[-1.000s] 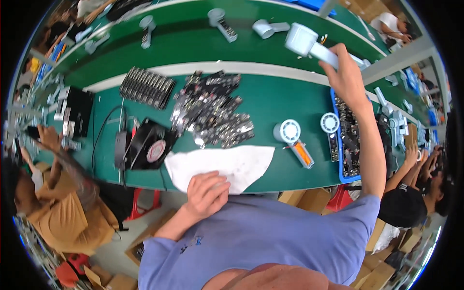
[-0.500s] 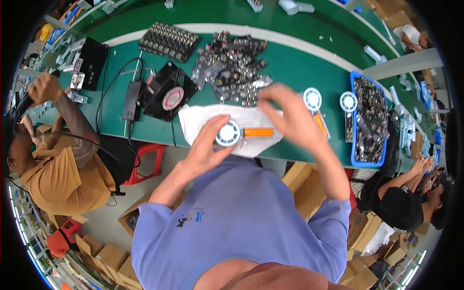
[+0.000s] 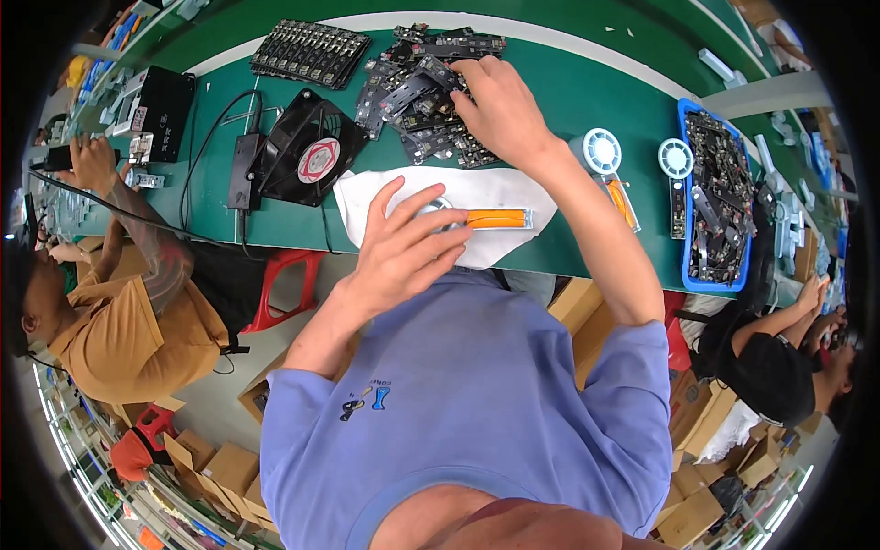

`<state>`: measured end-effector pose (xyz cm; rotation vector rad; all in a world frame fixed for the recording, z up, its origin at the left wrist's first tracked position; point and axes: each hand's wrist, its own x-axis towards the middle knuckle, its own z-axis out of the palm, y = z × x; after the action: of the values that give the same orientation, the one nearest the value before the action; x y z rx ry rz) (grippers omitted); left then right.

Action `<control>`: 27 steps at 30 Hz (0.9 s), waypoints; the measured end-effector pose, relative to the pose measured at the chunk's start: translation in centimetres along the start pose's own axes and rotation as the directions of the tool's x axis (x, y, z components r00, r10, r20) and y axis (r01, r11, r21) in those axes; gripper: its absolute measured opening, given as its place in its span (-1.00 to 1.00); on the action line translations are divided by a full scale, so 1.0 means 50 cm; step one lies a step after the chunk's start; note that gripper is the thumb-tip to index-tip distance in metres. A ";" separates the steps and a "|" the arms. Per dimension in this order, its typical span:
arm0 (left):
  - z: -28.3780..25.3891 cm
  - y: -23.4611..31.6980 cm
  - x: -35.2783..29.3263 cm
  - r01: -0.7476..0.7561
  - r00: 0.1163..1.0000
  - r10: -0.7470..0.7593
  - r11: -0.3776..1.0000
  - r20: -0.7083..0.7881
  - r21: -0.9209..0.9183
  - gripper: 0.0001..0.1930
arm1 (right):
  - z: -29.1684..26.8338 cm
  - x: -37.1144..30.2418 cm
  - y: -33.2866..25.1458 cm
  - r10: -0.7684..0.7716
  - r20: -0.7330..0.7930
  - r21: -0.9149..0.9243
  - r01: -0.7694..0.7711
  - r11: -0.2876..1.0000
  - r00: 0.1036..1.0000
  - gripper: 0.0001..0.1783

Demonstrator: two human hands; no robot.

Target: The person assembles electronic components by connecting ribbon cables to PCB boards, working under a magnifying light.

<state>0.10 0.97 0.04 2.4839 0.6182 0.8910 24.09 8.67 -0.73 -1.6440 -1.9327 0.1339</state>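
Note:
My left hand (image 3: 408, 240) rests with spread fingers over the round light-blue head (image 3: 437, 205) of a small fan housing, mostly covering it. From that head runs a slim handle holding an orange battery (image 3: 498, 219). This piece lies on a white cloth (image 3: 367, 188) at the near edge of the table. Farther off, my right hand (image 3: 504, 112) is at the right side of a loose pile of black circuit boards (image 3: 417, 92). Its thumb and forefinger are apart, with their tips at the boards. No board is visibly lifted.
Two more light-blue fan pieces (image 3: 601, 151) (image 3: 676, 159) lie right, before a blue basket (image 3: 686, 220) of boards. Left are a black fan (image 3: 312, 151), a power adapter (image 3: 245, 172), a black box (image 3: 170, 115) and stacked boards (image 3: 310, 53). Co-workers sit on both sides.
My right hand has moved away from me and leftward to the board pile. My left hand has gone from holding the fan head's rim to lying over it with spread fingers.

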 end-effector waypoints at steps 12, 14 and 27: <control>0.025 -0.003 0.033 0.079 0.997 -0.077 0.995 0.025 -0.066 -0.81 | -0.114 -0.219 -0.034 0.430 0.430 0.709 -0.592 0.383 0.794 -0.69; 0.031 -0.007 0.039 0.094 0.996 -0.094 0.994 -0.009 -0.047 -0.79 | -0.106 -0.242 -0.061 0.464 0.369 0.710 -0.566 0.419 0.805 -0.69; 0.033 0.010 0.040 0.165 0.984 -0.162 0.986 -0.075 0.034 -0.81 | -0.157 -0.269 -0.133 0.461 0.254 0.555 -0.519 0.651 0.850 -0.77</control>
<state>2.72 1.21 0.10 2.4032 0.8595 0.9162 23.01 -7.66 3.69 -1.6556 -1.2280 0.9661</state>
